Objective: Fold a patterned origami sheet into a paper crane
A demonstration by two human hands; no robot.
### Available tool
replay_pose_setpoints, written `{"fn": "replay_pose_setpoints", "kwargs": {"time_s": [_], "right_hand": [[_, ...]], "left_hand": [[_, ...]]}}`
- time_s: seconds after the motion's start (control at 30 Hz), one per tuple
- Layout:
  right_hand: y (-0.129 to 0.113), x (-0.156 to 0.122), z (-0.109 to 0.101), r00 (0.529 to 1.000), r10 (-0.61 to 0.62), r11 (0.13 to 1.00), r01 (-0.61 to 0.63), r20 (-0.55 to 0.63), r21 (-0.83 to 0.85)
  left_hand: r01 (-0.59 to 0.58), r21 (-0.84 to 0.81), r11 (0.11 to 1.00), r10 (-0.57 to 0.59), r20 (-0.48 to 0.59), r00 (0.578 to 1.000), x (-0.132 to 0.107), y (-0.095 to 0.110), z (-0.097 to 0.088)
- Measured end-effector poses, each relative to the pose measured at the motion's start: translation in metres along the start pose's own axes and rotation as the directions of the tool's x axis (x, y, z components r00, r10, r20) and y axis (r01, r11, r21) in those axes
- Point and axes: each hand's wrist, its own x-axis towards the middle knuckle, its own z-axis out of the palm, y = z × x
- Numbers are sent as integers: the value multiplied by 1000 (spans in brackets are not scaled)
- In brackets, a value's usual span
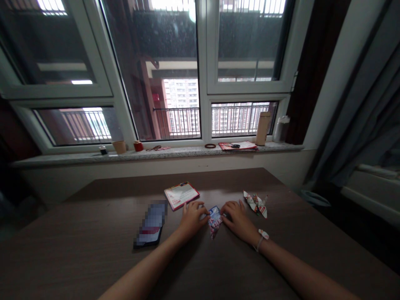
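A small folded piece of patterned paper (pixel 215 221), blue and white at the top and pinkish toward its pointed lower end, lies on the brown table (pixel 103 266). My left hand (pixel 193 218) grips its left edge with thumb and fingertips. At the opposite edge, my right hand (pixel 240 219), with a pale band on the wrist, has its curled fingers on the paper. Beyond my right hand rests a folded paper figure (pixel 256 204), white with coloured print, shaped like a crane. A stack of printed paper sheets (pixel 181 195) with red edges lies just past my left hand.
A phone (pixel 151 225), its screen blurred, lies left of my left forearm. On the windowsill (pixel 187 152) stand a paper cup (pixel 119 146), a red spool (pixel 138 146), scissors (pixel 153 148), a brown ring (pixel 210 146), red-and-white papers (pixel 239 146), a tan flask (pixel 263 128) and a clear bottle (pixel 282 130).
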Motion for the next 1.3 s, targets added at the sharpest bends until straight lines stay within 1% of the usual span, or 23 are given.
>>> {"fn": "replay_pose_setpoints", "kwargs": {"time_s": [0.13, 0.23, 0.53, 0.8, 0.97, 1.1, 1.23, 1.3], "right_hand": [[4, 1, 3, 997, 74, 997, -75, -11, -19], [5, 1, 3, 996, 91, 996, -91, -2, -15], [9, 2, 5, 997, 75, 997, -75, 17, -12], [12, 3, 8, 998, 63, 998, -63, 8, 22], [14, 4, 10, 998, 65, 998, -66, 13, 7], [15, 4, 9, 998, 58, 998, -58, 16, 18], [12, 3, 7, 998, 57, 998, -58, 7, 33], [11, 3, 6, 998, 61, 997, -61, 11, 39]], "left_hand": [[10, 9, 1000, -10, -11, 1000, -1, 2, -2], [20, 11, 1000, -20, -13, 1000, -1, 2, -2], [27, -29, 999, -27, -21, 999, 1, 0, -3], [11, 10, 1000, -11, -16, 1000, 1, -1, -2], [4, 14, 1000, -3, -27, 1000, 0, 0, -6], [3, 6, 1000, -3, -28, 1000, -1, 2, -8], [-6, -27, 1000, 4, -55, 998, 0, 0, -6], [-8, -29, 1000, 7, -51, 999, 0, -2, -5]]}}
